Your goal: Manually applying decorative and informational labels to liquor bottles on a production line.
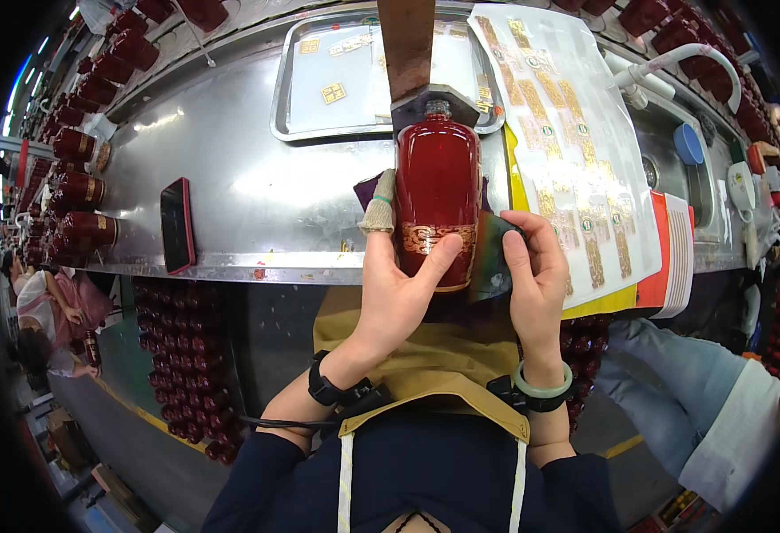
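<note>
A dark red glass bottle [437,173] stands before me at the table's front edge, its clear threaded neck pointing away. Round its lower part runs a gold patterned band [433,238]. My left hand [394,289] grips the bottle from the left, thumb over the band. One of its fingers wears a knitted finger cover [379,209]. Pinched in my right hand [539,280] is a thin dark sheet with a greenish sheen [494,262], beside the bottle's lower right. What material it is, I cannot tell. Purple cloth [368,191] shows partly behind the bottle.
A metal tray [283,89] with gold stickers lies beyond. White sheets of gold decals [577,142] cover the right side, near a sink [705,191] with a white faucet [696,51]. A red-edged phone [177,225] lies left. Several red bottles [83,191] stand far left. A metal post [408,44] rises behind the bottle.
</note>
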A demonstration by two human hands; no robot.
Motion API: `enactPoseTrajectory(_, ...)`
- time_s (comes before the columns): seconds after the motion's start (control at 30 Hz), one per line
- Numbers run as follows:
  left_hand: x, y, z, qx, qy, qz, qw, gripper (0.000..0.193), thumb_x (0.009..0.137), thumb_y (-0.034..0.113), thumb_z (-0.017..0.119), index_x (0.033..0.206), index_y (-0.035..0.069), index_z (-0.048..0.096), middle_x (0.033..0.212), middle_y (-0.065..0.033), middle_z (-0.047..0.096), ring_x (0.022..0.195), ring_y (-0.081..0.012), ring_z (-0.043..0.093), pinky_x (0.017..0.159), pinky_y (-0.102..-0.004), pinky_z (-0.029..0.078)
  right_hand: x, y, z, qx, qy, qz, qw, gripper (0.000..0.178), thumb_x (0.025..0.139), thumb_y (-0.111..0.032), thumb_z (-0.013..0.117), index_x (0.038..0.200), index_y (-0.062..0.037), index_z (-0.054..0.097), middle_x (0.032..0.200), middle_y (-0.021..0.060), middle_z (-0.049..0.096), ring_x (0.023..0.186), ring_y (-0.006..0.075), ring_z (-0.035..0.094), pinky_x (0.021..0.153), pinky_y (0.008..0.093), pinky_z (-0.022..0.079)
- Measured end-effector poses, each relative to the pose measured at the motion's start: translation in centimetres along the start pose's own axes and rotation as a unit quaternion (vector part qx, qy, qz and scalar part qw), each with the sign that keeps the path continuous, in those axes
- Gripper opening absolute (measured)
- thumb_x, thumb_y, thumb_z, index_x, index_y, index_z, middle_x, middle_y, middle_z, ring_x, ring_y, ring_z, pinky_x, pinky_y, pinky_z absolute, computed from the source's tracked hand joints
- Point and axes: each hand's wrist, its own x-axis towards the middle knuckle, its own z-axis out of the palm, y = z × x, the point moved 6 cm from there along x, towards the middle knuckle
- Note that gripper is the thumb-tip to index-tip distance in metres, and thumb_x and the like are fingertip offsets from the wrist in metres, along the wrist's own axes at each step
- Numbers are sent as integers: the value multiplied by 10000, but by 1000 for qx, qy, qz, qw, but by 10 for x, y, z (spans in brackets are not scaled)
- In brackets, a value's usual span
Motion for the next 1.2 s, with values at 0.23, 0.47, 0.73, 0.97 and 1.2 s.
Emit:
enactPoseTrajectory(0.23, -1, 4, 1, -5, -16, 10, 1000, 754, 991, 79, 680, 1587, -31, 231, 1485, -170, 472, 1318, -224, 539, 1092, -354, 465, -1, 0, 6, 0, -24, 1, 1000, 207, 1066, -93, 576, 1234, 23, 610, 1067, 16, 648, 936, 48, 565, 821, 203, 450)
enactPoseTrajectory(0.47, 1, 3, -3, -38, -39, -4, 999, 711, 1043, 73, 582, 1615, -18, 170, 1627, -200, 318, 1471, -261, 391, 1201, -396, 349, -1, -4, 8, -8, -22, -9, 1000, 212, 1070, -85, 563, 1247, 25, 602, 1080, 24, 647, 938, 50, 564, 819, 203, 448)
enactPoseTrajectory(0.73, 1, 2, -7, -59, -29, 6, 998, 700, 1028, 33, 591, 1603, -32, 195, 1595, -191, 368, 1444, -247, 420, 1186, -377, 361, -1, -1, 10, -19, -19, -8, 1000, 217, 1068, -84, 565, 1251, 26, 603, 1081, 27, 645, 924, 48, 558, 809, 199, 441)
enactPoseTrajectory(0.97, 1, 0, -7, -60, -29, -11, 998, 671, 1055, 58, 544, 1617, -16, 185, 1649, -197, 298, 1498, -260, 354, 1221, -398, 311, 0, -3, 11, -24, -9, -11, 1000, 210, 1065, -81, 566, 1243, 22, 609, 1070, 20, 641, 913, 46, 551, 799, 197, 440)
enactPoseTrajectory(1.2, -7, 2, -26, 27, -66, 51, 996, 964, 924, 212, 774, 1601, -76, 151, 1645, -240, 283, 1512, -305, 337, 1240, -426, 256, -1, -10, 5, -60, 7, -23, 998, 198, 1048, -76, 598, 1220, 18, 626, 1028, -1, 629, 879, 38, 538, 758, 193, 431)
